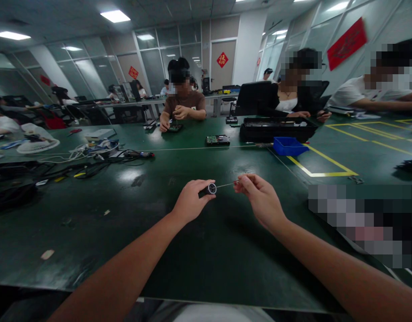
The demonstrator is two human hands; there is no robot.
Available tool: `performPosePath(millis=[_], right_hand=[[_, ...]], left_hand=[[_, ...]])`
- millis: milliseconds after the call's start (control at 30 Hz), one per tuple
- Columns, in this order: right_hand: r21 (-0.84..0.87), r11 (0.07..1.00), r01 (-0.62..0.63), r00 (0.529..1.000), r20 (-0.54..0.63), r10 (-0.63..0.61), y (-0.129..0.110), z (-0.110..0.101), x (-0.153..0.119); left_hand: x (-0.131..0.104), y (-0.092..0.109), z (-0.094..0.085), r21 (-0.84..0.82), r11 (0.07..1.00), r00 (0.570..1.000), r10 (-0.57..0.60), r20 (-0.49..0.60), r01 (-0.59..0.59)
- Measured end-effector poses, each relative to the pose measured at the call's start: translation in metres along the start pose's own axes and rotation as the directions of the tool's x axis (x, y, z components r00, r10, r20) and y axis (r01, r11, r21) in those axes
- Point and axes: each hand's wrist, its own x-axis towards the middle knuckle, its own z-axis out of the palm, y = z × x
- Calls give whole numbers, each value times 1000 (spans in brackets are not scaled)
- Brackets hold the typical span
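Note:
Above the green table (192, 250), my left hand (191, 199) is closed round a small dark cylinder (211, 188) with a pale ring at its end, which faces right. A thin metal rod (225, 184) runs from the ring's opening to the fingertips of my right hand (257, 194), which pinch its other end. How far the rod reaches inside the cylinder is hidden.
Ahead lie a hard drive with a green board (218, 140), a blue bin (289, 146) and a long black tray (276, 129). Cables (101, 163) and a white fan (38, 142) are at the left. A person (184, 100) works across the table; others sit at the right.

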Motion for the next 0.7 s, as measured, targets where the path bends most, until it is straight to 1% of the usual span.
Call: performPosePath(millis=[33, 67, 100, 167, 300, 467, 600, 700], right_hand=[[121, 991, -59, 998, 1, 60, 0, -1, 2], [206, 970, -128, 992, 24, 126, 0, -1, 5], [255, 953, -162, 986, 21, 163, 0, -2, 6], [258, 956, -137, 989, -22, 148, 2, -3, 8], [125, 991, -46, 998, -38, 51, 8, -4, 6], [27, 996, 81, 995, -58, -79, 9, -3, 2], [-177, 970, 168, 985, -15, -173, 3, -4, -1], [-309, 932, 191, 980, -1, -201, -2, -5, -3]], left_hand=[[1, 1, -1, 4, 1000, 1000, 23, -11, -23], [1, 1, -2, 15, 999, 999, 37, -20, -37], [2, 1, -2, 32, 999, 999, 38, -21, -38], [3, 1, -3, 61, 998, 1000, 8, -6, -8], [3, 0, -3, 69, 998, 1000, -14, 24, 12], [1, 0, -2, 76, 997, 1000, -15, 22, 13], [1, -1, -1, 84, 996, 1000, 1, 22, -3], [0, -3, 0, 82, 997, 1000, -7, 26, 4]])
